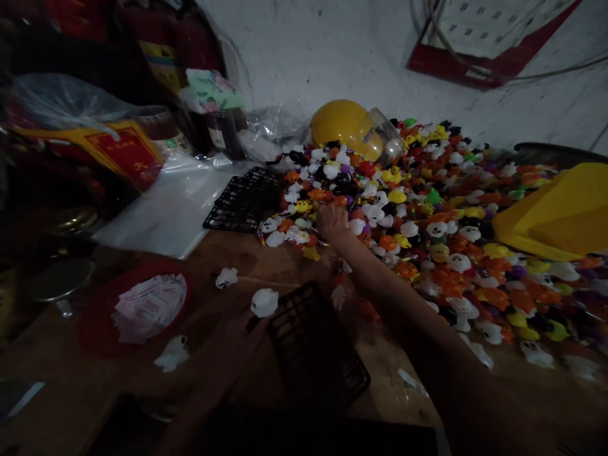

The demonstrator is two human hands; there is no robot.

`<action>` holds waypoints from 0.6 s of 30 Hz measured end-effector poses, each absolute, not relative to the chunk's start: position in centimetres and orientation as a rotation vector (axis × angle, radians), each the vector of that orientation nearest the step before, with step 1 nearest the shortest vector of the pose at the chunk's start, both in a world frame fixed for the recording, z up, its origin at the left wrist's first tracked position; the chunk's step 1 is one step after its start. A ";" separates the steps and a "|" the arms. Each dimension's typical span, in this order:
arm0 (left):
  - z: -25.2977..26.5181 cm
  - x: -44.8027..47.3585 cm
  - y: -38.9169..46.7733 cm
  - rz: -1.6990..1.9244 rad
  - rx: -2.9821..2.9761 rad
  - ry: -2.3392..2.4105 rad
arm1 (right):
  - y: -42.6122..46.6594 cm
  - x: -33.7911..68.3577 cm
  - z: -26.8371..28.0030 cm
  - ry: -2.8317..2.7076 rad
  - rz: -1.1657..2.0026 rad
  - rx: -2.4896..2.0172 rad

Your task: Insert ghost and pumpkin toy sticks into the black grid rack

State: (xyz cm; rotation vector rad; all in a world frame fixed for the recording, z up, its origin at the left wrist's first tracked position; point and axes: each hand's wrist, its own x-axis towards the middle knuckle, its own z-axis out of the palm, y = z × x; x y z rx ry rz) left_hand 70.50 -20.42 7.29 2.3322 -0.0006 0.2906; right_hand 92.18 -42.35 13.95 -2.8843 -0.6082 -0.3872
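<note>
My right hand (332, 221) reaches into the near left edge of a heap of small plastic toys (375, 212), its fingers curled down and closed. Whatever lies under those fingers is hidden. In deep shadow, my left hand (232, 339) is low over the table, with a round white toy (264, 303) at its fingertips, seemingly pinched there. Beside that toy lies a black grid tray (316, 348). Two white ghost toys, one farther back (227, 277) and one nearer (172, 353), rest on the wood to the left.
A red dish (183, 310) holds small printed packets (149, 304). Clear plastic bags (166, 202) and a second black grid tray (244, 199) lie behind. A yellow scoop-like container (555, 212) sits on the heap at right; a yellow rounded object (342, 123) stands against the wall.
</note>
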 end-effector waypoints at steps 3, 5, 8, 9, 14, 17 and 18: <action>7.9 70.5 -20.4 0.279 2.332 -0.032 | -41.7 92.8 13.4 -0.468 -0.413 -2.964; 8.1 70.5 -20.4 0.252 2.328 -0.054 | -42.1 92.4 13.0 -0.383 -0.440 -3.017; 7.9 70.5 -20.4 0.242 2.336 -0.036 | -43.3 91.3 13.1 -0.364 -0.459 -3.048; 7.7 70.5 -20.4 0.247 2.335 -0.034 | -43.5 91.0 13.4 -0.387 -0.458 -3.046; 7.3 70.5 -20.3 0.243 2.335 -0.045 | -39.5 92.0 16.3 -0.603 -0.327 -2.999; 7.3 70.7 -20.2 0.237 2.349 -0.069 | -35.8 94.1 16.7 -0.879 -0.164 -2.984; 7.3 70.7 -20.1 0.239 2.350 -0.077 | -34.9 94.7 16.5 -0.929 -0.116 -2.987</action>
